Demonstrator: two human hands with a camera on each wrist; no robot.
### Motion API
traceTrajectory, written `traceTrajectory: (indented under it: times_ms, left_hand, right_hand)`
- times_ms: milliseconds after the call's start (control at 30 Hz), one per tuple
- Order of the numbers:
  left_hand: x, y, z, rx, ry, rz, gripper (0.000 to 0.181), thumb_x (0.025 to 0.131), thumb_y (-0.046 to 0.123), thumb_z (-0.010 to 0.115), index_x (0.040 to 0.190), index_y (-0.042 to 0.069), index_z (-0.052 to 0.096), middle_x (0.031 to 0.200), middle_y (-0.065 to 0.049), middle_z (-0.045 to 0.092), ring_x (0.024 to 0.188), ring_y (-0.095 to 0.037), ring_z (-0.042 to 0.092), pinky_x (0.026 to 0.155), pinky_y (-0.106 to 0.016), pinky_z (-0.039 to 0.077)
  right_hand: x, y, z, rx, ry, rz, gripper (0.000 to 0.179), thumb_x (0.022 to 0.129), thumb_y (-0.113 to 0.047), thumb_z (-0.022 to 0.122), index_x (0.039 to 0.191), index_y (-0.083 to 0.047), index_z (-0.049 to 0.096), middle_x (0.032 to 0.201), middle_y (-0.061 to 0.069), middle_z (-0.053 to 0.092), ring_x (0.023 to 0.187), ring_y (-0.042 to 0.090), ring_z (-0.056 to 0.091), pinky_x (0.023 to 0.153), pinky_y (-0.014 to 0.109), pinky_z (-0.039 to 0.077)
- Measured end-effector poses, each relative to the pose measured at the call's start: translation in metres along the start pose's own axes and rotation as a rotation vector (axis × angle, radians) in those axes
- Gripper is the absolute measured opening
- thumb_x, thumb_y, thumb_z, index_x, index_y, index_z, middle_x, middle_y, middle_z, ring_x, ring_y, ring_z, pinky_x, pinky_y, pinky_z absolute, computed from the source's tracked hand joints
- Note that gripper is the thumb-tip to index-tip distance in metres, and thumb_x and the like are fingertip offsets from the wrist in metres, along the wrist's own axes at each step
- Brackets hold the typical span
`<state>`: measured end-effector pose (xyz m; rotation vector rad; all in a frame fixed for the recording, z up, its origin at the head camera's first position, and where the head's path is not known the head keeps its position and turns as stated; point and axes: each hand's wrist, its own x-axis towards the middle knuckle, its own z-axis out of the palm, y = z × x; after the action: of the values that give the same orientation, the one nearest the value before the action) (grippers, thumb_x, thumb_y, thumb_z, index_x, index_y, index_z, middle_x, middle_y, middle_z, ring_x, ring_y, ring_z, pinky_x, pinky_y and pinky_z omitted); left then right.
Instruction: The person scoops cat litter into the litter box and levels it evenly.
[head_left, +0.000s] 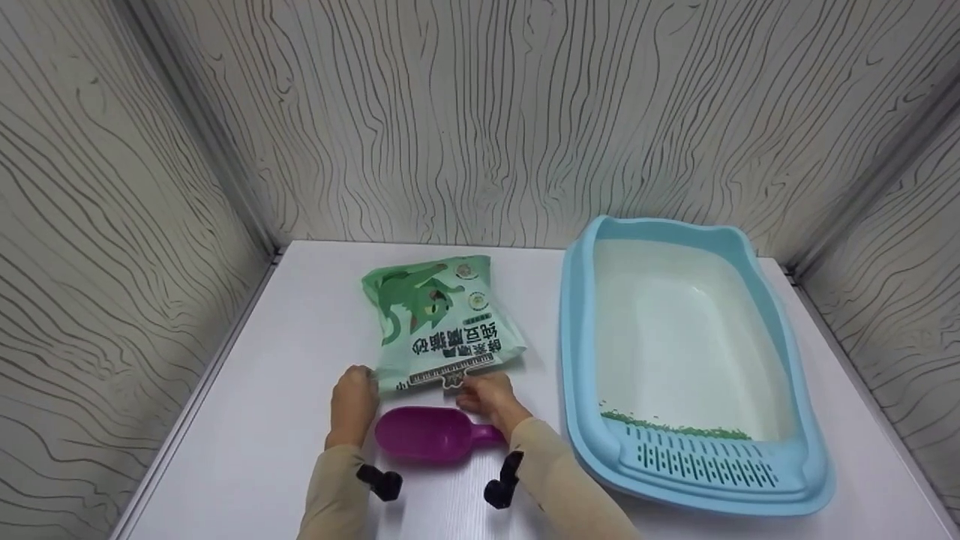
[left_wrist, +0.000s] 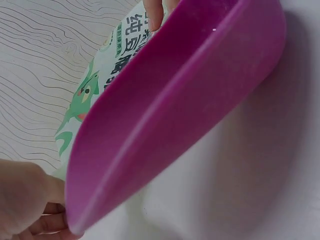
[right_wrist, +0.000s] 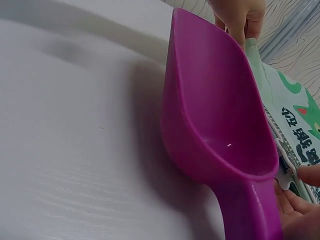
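The left hand (head_left: pixel 354 405) and right hand (head_left: pixel 493 397) are pinching the near edge of a pale-green, pillow-shaped plastic bag (head_left: pixel 435 319), probably soft, heavy and best supported underneath.

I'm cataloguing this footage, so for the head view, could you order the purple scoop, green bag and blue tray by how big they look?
1. Blue tray: clearly the largest.
2. Green bag: well short of the tray.
3. Purple scoop: plainly the smallest.
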<state>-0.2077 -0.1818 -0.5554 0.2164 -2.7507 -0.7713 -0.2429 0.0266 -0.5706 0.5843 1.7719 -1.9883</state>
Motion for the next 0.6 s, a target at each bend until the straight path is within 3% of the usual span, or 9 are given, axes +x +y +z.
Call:
traceTrajectory:
  times_ms: [600]
  left_hand:
    - [-0.0009, -0.0003, -0.0005, -0.002, 0.003, 0.009, 0.015, 0.086, -0.004, 0.054, 0.091, -0.013, 0.066, 0.086, -0.024, 0.067, 0.083, -0.039, 0.067, 0.075, -0.045, 0.055]
  right_hand:
    - [-0.0012, 0.0011, 0.0025, 0.039, 0.012, 0.007, 0.024, 0.093, -0.003, 0.054, 0.110, 0.013, 0.056, 0.069, 0.005, 0.063, 0.055, 0.009, 0.065, 0.061, 0.024, 0.058]
